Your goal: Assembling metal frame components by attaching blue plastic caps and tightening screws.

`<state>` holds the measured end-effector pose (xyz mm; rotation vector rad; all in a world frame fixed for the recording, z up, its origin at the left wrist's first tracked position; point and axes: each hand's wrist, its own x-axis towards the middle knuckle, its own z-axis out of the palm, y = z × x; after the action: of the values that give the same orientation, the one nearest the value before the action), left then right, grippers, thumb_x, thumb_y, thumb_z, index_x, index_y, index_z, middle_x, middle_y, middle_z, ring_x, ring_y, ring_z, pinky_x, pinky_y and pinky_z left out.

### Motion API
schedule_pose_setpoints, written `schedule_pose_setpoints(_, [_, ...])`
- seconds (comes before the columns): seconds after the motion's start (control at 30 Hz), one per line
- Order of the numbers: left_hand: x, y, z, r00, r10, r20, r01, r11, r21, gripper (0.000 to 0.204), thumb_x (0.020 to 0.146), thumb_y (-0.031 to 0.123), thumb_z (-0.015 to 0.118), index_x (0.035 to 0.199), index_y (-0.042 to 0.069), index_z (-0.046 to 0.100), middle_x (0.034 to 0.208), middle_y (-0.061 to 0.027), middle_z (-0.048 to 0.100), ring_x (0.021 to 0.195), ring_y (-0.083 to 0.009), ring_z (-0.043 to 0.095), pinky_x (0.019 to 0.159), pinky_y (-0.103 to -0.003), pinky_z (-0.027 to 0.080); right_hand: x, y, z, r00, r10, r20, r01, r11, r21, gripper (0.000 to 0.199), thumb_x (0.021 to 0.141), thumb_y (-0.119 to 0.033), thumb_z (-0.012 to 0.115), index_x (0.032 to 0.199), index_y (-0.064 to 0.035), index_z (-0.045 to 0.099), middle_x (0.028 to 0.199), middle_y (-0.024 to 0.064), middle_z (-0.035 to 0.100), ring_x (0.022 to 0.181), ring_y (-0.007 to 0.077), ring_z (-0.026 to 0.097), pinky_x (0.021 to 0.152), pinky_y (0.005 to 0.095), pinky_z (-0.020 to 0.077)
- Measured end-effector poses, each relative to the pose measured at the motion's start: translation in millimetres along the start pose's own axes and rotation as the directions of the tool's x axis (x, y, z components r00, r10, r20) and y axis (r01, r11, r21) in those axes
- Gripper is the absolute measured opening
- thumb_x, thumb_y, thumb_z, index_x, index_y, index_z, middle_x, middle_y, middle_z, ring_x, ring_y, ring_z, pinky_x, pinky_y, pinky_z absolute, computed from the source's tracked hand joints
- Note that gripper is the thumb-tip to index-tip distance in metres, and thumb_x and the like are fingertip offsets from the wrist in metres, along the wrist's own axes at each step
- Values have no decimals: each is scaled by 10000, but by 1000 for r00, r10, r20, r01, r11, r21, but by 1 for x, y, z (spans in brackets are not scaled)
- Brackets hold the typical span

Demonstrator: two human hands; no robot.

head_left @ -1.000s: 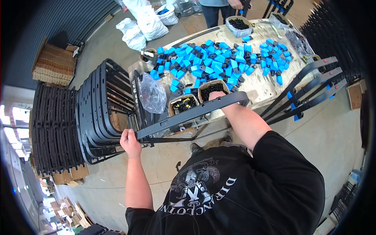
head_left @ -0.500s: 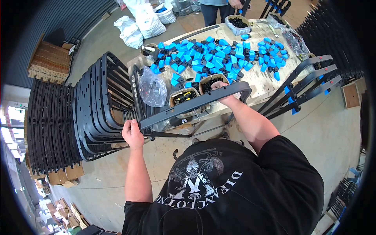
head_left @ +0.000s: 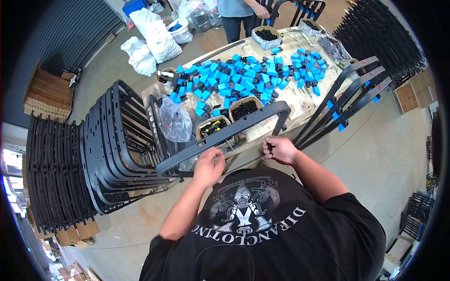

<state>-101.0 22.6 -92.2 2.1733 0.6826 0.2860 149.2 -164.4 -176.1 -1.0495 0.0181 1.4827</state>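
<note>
A black metal frame with a rounded corner slants across in front of me at the table's near edge. My left hand is just below its long bar, fingers apart, with nothing visible in it. To the right, below the frame's bent corner, my right hand is closed on small black bolts whose ends show at the fingers. Behind the bar stand a box of small black bolts and a box of black and yellow parts.
Blue-and-black plastic pieces heap on the wooden table. Several black frames stack at left; others lean at right. A clear plastic bag lies at the table's left. Across the table stands another person.
My left hand has let go of the frame's left end and moved right. My right hand has come out of the bolt box toward me, holding bolts. The view has shifted slightly.
</note>
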Motion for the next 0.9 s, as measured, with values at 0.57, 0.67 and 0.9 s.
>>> schedule_pose_setpoints(0.57, [141, -107, 65, 929, -141, 343, -121, 759, 640, 231, 839, 203, 616, 970, 76, 758, 1001, -198, 727, 967, -382, 695, 853, -463, 562, -94, 57, -93, 864, 95, -495, -47, 993, 108, 317, 991, -308, 583, 733, -169, 461, 662, -9, 439, 597, 155, 434, 557, 317, 345])
schedule_pose_setpoints(0.67, [134, -70, 63, 949, -194, 250, -31, 730, 683, 208, 831, 138, 618, 952, 40, 755, 1031, -208, 722, 996, -372, 696, 873, -449, 565, -90, 70, -109, 833, 71, -549, -30, 996, 84, 296, 985, -291, 597, 744, -164, 478, 654, -11, 448, 574, 151, 439, 533, 322, 348])
schedule_pose_setpoints(0.9, [135, -88, 70, 946, -257, 198, 48, 714, 698, 221, 851, 159, 626, 992, 51, 759, 1037, -213, 719, 1008, -384, 690, 864, -457, 565, -77, 40, -85, 856, 70, -513, -80, 997, 4, 263, 982, -254, 610, 779, -143, 485, 670, -18, 444, 565, 134, 426, 527, 311, 369])
